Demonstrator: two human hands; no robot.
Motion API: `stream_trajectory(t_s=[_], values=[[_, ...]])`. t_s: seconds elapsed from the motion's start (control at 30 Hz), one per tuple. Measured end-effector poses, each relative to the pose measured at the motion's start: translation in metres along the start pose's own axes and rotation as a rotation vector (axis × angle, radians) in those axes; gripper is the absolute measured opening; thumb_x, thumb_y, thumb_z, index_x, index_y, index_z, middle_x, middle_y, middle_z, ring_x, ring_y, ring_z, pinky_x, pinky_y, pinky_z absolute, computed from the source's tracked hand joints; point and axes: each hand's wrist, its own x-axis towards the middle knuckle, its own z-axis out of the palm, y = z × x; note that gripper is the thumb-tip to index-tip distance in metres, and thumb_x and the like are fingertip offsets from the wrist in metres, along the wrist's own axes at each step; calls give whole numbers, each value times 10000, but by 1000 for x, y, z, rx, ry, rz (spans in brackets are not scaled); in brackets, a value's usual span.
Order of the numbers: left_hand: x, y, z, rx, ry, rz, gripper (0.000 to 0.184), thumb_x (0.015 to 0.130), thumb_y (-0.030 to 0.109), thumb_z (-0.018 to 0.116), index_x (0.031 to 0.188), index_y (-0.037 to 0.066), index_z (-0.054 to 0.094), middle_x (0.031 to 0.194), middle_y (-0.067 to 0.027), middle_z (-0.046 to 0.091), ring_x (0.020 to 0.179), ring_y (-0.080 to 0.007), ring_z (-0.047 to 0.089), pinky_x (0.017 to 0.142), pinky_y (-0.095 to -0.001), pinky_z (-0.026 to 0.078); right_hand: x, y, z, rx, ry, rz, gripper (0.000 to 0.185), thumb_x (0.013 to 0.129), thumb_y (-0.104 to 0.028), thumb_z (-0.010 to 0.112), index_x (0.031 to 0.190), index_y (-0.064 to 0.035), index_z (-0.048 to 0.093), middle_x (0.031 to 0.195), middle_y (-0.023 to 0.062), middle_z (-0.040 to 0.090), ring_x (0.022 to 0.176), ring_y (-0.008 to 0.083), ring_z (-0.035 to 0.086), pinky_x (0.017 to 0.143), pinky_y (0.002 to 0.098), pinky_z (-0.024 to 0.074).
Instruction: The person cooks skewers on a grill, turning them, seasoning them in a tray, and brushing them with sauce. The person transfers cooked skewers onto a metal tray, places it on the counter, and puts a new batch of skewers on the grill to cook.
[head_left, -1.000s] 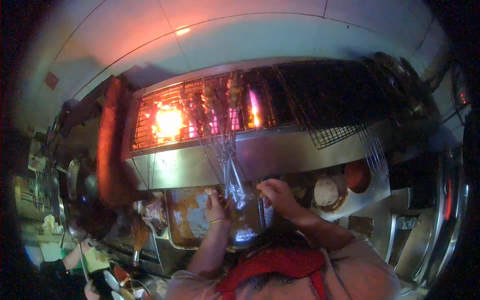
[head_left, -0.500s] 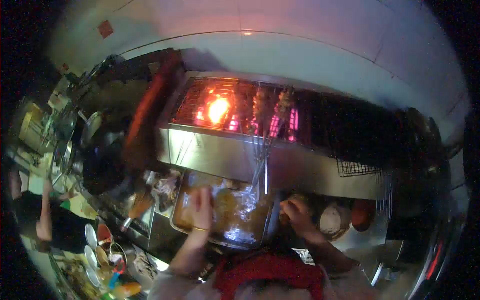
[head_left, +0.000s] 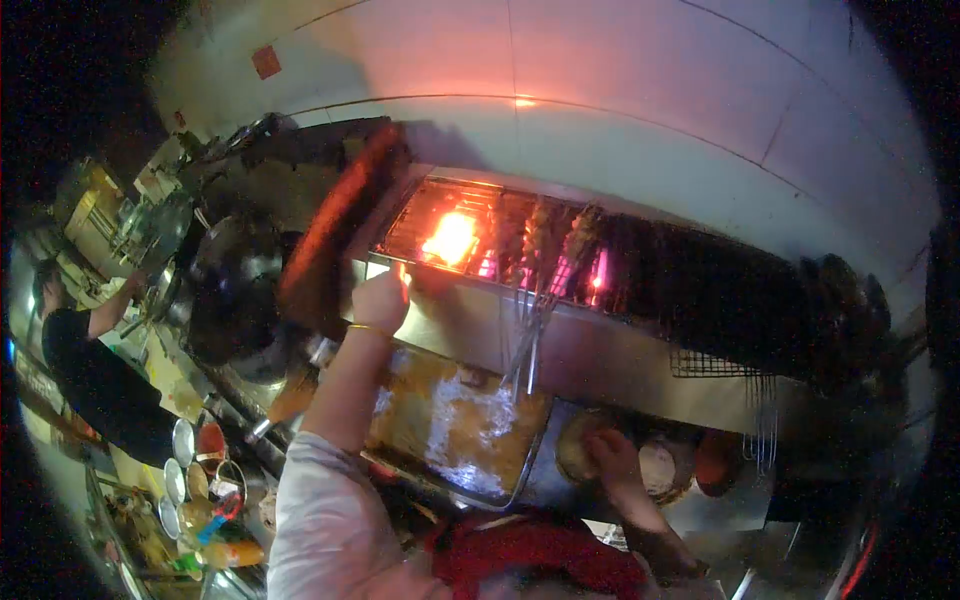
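My left hand [head_left: 380,302] is closed at the front left edge of the charcoal grill [head_left: 450,295], its fingertips lit by the glow. What it grips, if anything, is hidden. Bright fire burns under the wire grate [head_left: 412,222] just beyond it. Several skewers [head_left: 528,335] of dark food lie across the grill, their metal handles hanging over the front. Below them is a metal tray [head_left: 480,430] with a brownish, shiny coating. My right hand [head_left: 612,458] is over a round bowl [head_left: 572,447] right of the tray, fingers bunched; anything in them is too blurred to name.
Beside that bowl stand a bowl of pale stuff [head_left: 660,468] and a reddish one [head_left: 716,465]. A wire rack [head_left: 705,363] juts from the grill's front. A large dark wok [head_left: 235,315] is at left. A person in black [head_left: 95,375] works at far left.
My left hand has moved from above the tray up to the grill's front left edge. My right hand has shifted slightly right and down, over the bowl. The view has shifted too.
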Motion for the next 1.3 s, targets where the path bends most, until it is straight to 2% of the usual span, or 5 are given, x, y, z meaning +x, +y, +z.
stream_trajectory(t_s=[0.07, 0.2, 0.3, 0.83, 1.3], values=[[-7, -1, 5, -228, 128, 34, 220, 834, 182, 461, 989, 50, 543, 765, -179, 619, 734, -314, 621, 610, -431, 481, 7, 38, -10, 35, 29, -22, 211, 844, -196, 513, 921, -17, 594, 777, 53, 578, 647, 105, 531, 518, 254, 467], [-31, 21, 6, -1569, -372, -351, 214, 898, 205, 422, 996, 69, 554, 534, 11, 421, 384, -106, 380, 345, -257, 309, -2, 41, -30, 269, -62, 200, 279, 834, -222, 574, 1064, -70, 528, 974, 49, 587, 820, 171, 573, 644, 293, 492], [-43, 44, 15, -2095, -568, -372, 241, 917, 151, 330, 1035, 91, 531, 538, 64, 253, 404, -48, 225, 348, -194, 199, -10, 23, -22, 139, 3, 129, 257, 875, -230, 498, 998, -10, 546, 760, 69, 569, 569, 119, 535, 492, 259, 485], [-34, 42, 43, -1944, -649, -435, 137, 903, 186, 408, 975, 137, 514, 603, 39, 414, 455, -54, 345, 372, -192, 268, -13, 26, 0, 166, -46, 145, 197, 890, -169, 475, 988, -8, 531, 724, 54, 541, 558, 101, 514, 505, 248, 477], [-145, -18, -19, -2109, -122, -522, 34, 881, 162, 480, 893, 139, 459, 636, -8, 518, 362, -69, 341, 311, -190, 222, 5, 39, 0, 92, -191, 75, 206, 880, -181, 498, 976, -7, 551, 790, 84, 580, 584, 138, 535, 519, 286, 496]])
